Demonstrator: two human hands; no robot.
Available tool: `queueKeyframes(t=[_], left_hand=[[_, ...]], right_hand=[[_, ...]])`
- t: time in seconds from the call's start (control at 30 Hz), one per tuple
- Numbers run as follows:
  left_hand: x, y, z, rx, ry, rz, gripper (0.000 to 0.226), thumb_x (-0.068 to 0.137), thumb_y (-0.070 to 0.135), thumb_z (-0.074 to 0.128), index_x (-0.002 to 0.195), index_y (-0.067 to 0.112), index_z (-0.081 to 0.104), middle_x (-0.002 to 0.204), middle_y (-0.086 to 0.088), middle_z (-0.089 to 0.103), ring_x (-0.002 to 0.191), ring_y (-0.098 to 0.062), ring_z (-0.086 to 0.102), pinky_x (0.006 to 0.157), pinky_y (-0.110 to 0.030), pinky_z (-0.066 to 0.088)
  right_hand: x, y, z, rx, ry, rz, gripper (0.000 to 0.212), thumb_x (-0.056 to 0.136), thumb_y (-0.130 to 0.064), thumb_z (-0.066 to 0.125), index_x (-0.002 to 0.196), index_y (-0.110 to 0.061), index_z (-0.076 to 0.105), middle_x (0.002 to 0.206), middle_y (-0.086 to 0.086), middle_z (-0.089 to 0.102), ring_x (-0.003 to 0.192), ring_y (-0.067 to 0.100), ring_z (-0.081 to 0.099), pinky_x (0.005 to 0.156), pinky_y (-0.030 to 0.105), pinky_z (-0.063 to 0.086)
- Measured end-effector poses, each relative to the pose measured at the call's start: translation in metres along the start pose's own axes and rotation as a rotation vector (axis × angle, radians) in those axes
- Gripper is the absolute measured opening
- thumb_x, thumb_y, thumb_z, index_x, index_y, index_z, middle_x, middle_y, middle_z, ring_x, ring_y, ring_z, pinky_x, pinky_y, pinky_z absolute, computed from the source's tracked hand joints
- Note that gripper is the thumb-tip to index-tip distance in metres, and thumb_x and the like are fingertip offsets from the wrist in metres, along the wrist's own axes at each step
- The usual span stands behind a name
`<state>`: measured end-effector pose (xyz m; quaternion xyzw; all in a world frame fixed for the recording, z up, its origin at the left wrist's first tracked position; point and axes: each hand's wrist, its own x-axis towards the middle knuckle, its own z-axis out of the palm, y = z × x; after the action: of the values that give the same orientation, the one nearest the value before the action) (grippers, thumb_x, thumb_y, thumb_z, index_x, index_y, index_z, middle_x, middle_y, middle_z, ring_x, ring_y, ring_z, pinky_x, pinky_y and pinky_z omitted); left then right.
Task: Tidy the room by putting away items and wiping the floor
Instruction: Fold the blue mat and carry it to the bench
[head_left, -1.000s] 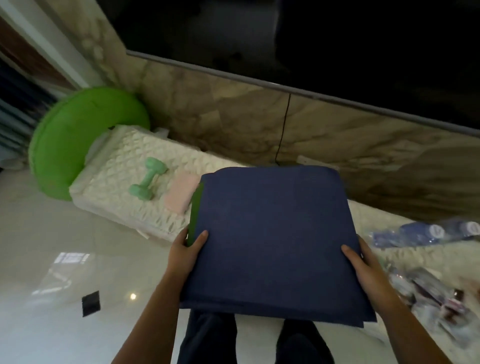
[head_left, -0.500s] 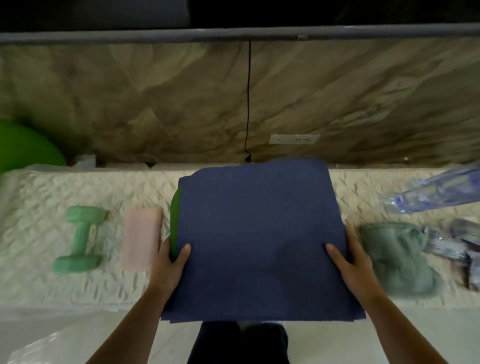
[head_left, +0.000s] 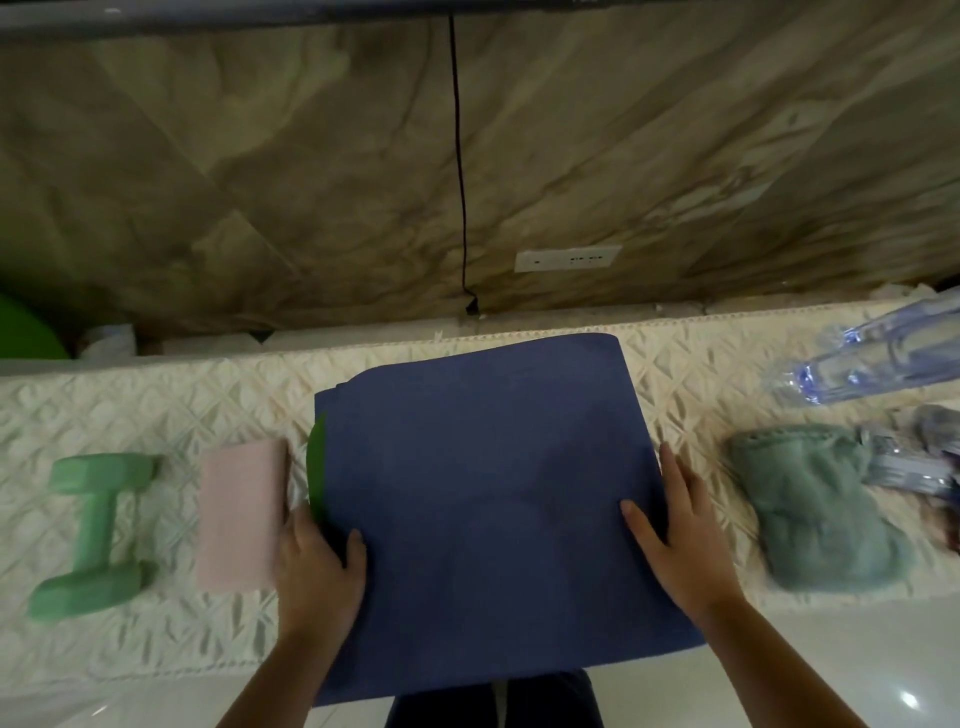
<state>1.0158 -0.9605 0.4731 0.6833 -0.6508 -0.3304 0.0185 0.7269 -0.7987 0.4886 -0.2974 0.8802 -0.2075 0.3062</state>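
Cloth (head_left: 483, 493) is lower vs 0.5 s ago; its far edge is now over the quilted pad (head_left: 156, 415), not the wall. Folded blue stack, green layer (head_left: 317, 467) showing at L edge. Sits btwn pink towel (head_left: 239, 504) and green towel (head_left: 810, 499), near edge overhanging. Resting or not: can't tell. Left hand (head_left: 317, 561) pinches L edge, thumb on top; right hand (head_left: 680, 535) likewise at R edge. Prob. soft, light, floppy; layers may slide, so hold both sides w/ fingers beneath.

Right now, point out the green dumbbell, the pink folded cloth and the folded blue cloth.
green dumbbell (head_left: 97, 527): head view, on its handle.
pink folded cloth (head_left: 239, 514): head view, middle of its top face.
folded blue cloth (head_left: 485, 496): head view, centre of its top layer.
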Motion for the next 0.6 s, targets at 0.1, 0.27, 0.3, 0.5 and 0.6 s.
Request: queueKeyframes(t=[0.1,0.27,0.3,0.5,0.6], left_hand=[[-0.015,0.025,0.006,0.269,0.166,0.364,0.07,0.084,0.046,0.04,0.141,0.007,0.029,0.145,-0.021,0.036,0.134,-0.038,0.028,0.103,-0.061,0.03],[-0.001,0.021,0.058,0.623,-0.104,0.463,0.081,0.084,0.074,0.006,0.149,0.026,0.003,0.159,-0.003,-0.008,0.142,-0.036,0.006,0.076,-0.074,0.04],[0.003,0.019,0.066,0.662,-0.125,0.443,0.082,0.083,0.075,0.004,0.149,0.025,0.002,0.158,-0.003,-0.012,0.145,-0.035,-0.003,0.074,-0.075,0.041],[0.01,0.02,0.079,0.699,-0.141,0.404,0.083,0.082,0.075,0.001,0.149,0.026,-0.001,0.158,-0.004,-0.011,0.145,-0.032,-0.013,0.072,-0.074,0.041],[0.011,0.026,0.075,0.721,-0.209,0.357,0.084,0.082,0.074,-0.002,0.149,0.025,0.008,0.159,-0.005,-0.006,0.145,-0.035,-0.007,0.071,-0.072,0.043]], right_hand=[[0.006,-0.016,0.004,-0.282,0.077,-0.262,0.072,0.084,-0.07,0.026,0.145,-0.038,0.007,0.152,0.014,0.024,0.139,0.032,0.019,0.104,0.055,0.031],[0.022,-0.009,0.041,-0.576,-0.115,-0.243,0.074,0.083,-0.074,0.008,0.145,-0.035,0.014,0.151,0.012,0.019,0.137,0.038,0.014,0.086,0.066,0.042],[0.024,-0.006,0.047,-0.621,-0.123,-0.223,0.075,0.083,-0.073,0.007,0.145,-0.032,0.015,0.15,0.014,0.023,0.135,0.04,0.018,0.083,0.068,0.043],[0.032,0.001,0.06,-0.645,-0.132,-0.183,0.075,0.085,-0.072,0.004,0.148,-0.03,0.006,0.148,0.015,0.027,0.144,0.035,-0.007,0.082,0.071,0.039],[0.03,-0.006,0.055,-0.664,-0.174,-0.154,0.073,0.084,-0.07,0.015,0.144,-0.03,0.024,0.144,0.015,0.032,0.139,0.04,0.016,0.075,0.069,0.044]])
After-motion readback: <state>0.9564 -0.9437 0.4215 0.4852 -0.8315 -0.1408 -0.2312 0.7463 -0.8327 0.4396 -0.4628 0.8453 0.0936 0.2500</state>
